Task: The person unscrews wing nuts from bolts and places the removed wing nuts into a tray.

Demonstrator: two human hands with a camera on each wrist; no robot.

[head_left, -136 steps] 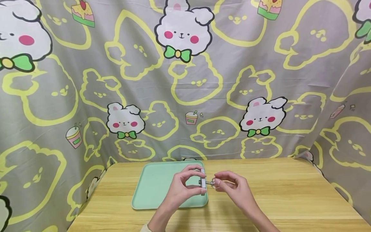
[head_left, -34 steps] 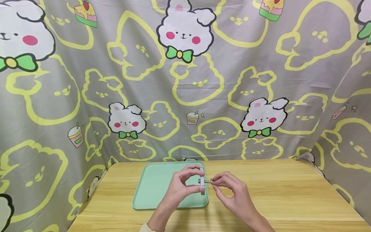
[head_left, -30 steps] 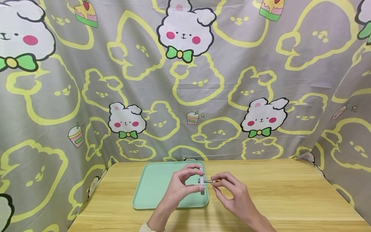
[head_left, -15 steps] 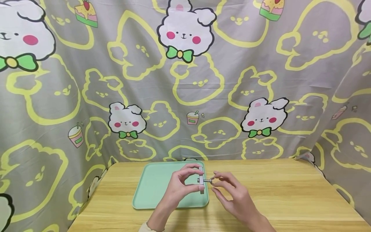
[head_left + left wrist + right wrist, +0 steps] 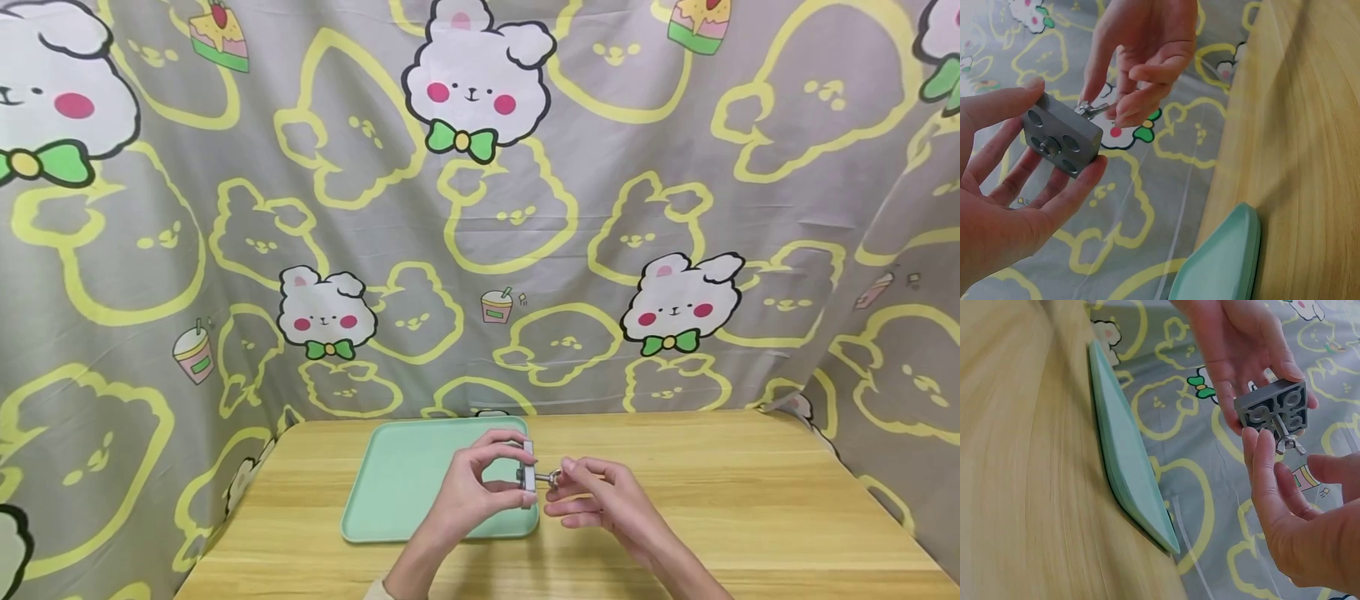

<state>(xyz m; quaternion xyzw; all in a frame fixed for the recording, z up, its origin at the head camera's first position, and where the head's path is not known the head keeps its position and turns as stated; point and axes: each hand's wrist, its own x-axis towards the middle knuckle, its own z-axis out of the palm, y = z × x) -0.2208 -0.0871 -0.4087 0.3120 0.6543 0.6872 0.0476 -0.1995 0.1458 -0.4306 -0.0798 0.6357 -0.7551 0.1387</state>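
Note:
My left hand (image 5: 472, 487) grips a small grey block (image 5: 1063, 134) by its edges, between thumb and fingers, above the tray's right side. Round recesses mark the block's face. A metal bolt (image 5: 1280, 427) runs through its middle, its other end (image 5: 1050, 147) showing on the opposite face. On the bolt's right end sits a wing nut (image 5: 1289, 446). My right hand (image 5: 611, 500) is at the wing nut with fingers loosely bent. In the right wrist view its fingertips (image 5: 1265, 439) lie beside the bolt, and the thumb stands a little apart from the wing nut.
A mint-green tray (image 5: 405, 475) lies on the wooden table (image 5: 720, 483), left of centre and partly behind my left hand. A grey curtain (image 5: 525, 250) printed with rabbits hangs along the back and both sides.
Over the last half second my right hand has turned, its thumb side now up and its lower fingers spread beneath the wing nut. The block has shifted slightly right and down.

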